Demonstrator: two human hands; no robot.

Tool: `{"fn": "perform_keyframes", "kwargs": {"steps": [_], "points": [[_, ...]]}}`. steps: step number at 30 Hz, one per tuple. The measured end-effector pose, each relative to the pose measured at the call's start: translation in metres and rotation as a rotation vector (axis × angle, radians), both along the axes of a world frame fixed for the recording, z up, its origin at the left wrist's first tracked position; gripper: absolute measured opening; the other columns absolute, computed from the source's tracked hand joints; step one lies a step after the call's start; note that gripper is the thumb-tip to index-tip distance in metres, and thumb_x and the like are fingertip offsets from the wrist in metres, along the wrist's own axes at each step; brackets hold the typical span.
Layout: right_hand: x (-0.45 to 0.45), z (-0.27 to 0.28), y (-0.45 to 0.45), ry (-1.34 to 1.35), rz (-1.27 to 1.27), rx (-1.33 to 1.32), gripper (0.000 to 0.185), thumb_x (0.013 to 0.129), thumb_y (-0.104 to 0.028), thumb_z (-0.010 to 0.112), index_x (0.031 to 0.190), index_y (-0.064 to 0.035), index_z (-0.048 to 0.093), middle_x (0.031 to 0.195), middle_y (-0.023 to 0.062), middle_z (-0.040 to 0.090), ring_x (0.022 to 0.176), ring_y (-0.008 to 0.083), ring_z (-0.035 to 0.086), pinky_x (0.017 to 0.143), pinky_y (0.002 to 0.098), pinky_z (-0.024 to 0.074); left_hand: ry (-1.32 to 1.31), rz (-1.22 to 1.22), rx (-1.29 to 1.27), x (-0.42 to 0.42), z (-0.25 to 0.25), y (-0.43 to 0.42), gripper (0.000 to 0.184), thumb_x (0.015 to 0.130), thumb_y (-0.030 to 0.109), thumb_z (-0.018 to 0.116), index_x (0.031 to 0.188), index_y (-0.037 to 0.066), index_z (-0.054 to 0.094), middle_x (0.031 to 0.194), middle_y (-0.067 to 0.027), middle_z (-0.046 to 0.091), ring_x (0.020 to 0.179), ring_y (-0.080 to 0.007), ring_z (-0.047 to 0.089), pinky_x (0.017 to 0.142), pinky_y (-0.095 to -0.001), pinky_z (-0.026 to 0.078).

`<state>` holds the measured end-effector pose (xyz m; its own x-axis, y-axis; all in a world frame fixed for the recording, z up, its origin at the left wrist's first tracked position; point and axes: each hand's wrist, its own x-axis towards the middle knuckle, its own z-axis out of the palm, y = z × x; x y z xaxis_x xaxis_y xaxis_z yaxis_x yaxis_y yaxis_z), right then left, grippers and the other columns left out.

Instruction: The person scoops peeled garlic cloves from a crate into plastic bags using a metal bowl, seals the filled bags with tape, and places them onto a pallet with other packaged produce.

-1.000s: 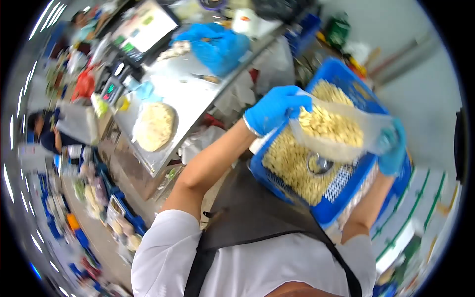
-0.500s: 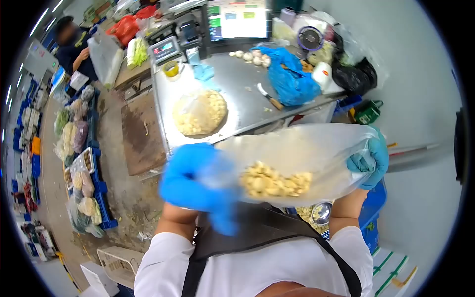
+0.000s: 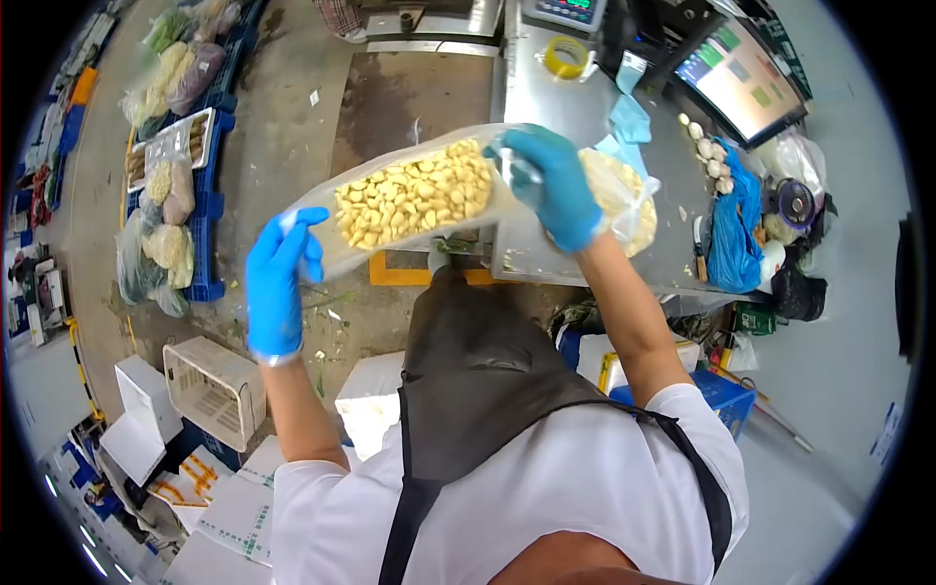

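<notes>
A clear plastic bag of peeled garlic cloves (image 3: 414,195) is stretched sideways in front of me, held up over the floor and the table's near left edge. My left hand (image 3: 278,283), in a blue glove, pinches the bag's left end between thumb and fingers. At the other end, my right hand (image 3: 551,185), in a teal glove, grips the gathered plastic. The cloves lie spread along the middle of the bag. Just right of my right hand, a second bag of garlic cloves (image 3: 639,219) rests on the steel table (image 3: 536,97), partly hidden by that hand.
On the table are a roll of yellow tape (image 3: 565,58), a scale (image 3: 570,12), whole garlic bulbs (image 3: 712,161), a knife (image 3: 699,244) and a blue plastic bag (image 3: 733,239). A monitor (image 3: 746,78) stands behind. Bagged vegetables sit on blue pallets (image 3: 219,185) at left, above a beige crate (image 3: 214,385).
My view has turned left. The bag has swung left, away from the table front, and its cloves are now spread out more. My left hand, blurred before, is now steady at the bag's left end.
</notes>
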<state>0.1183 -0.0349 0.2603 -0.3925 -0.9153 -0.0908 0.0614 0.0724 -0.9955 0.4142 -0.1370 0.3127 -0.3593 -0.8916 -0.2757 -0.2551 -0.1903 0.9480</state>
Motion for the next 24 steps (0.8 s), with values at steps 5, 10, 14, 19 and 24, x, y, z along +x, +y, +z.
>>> {"fn": "perform_keyframes", "kwargs": {"steps": [5,10,14,19,24], "points": [[-0.002,-0.145,-0.108,-0.077,-0.057,0.277,0.021,0.081,-0.02,0.061,0.084,-0.0008,0.068,0.079,0.0081,0.065,0.075,0.0149,0.059,0.071,0.0297,0.0469,0.124,0.076,0.192,0.006,-0.178,-0.086,0.02,0.092,0.019,0.055,0.091,0.004,0.069,0.067,0.0,0.054,0.06,-0.009,0.051,0.057,-0.0233,0.041],[-0.019,-0.245,-0.14,0.366,-0.094,0.396,0.031,0.081,-0.031,0.06,0.084,-0.001,0.066,0.084,0.0209,0.065,0.078,0.0308,0.063,0.073,0.04,0.0491,0.031,0.188,0.207,-0.001,-0.279,-0.111,0.017,0.089,0.021,0.061,0.091,0.004,0.067,0.07,-0.0024,0.058,0.061,-0.01,0.053,0.053,-0.0258,0.043],[-0.03,-0.222,-0.129,0.725,0.079,0.594,0.058,0.087,-0.053,0.054,0.116,-0.0035,0.058,0.108,0.0222,0.064,0.097,0.0391,0.062,0.085,0.0457,0.0483,-0.031,0.283,0.058,-0.009,-0.304,-0.109,0.021,0.088,0.021,0.065,0.095,0.001,0.063,0.073,-0.0026,0.058,0.064,-0.0097,0.051,0.061,-0.0271,0.047],[-0.008,-0.15,-0.06,0.628,-0.005,0.404,0.06,0.09,-0.045,0.055,0.134,-0.0062,0.044,0.121,0.0185,0.058,0.105,0.0351,0.06,0.089,0.0424,0.0477,-0.26,0.342,-0.134,-0.007,-0.283,-0.087,0.035,0.087,0.028,0.07,0.1,-0.003,0.06,0.086,-0.0033,0.059,0.079,-0.0125,0.052,0.074,-0.0301,0.047],[0.018,-0.154,0.02,0.318,0.244,0.509,0.043,0.092,-0.036,0.054,0.125,-0.0081,0.051,0.103,0.015,0.065,0.09,0.0315,0.065,0.083,0.0403,0.05,-0.336,0.342,-0.14,-0.003,-0.26,-0.062,0.039,0.088,0.025,0.07,0.108,-0.005,0.058,0.095,-0.0055,0.061,0.084,-0.0144,0.055,0.08,-0.0307,0.047]]}}
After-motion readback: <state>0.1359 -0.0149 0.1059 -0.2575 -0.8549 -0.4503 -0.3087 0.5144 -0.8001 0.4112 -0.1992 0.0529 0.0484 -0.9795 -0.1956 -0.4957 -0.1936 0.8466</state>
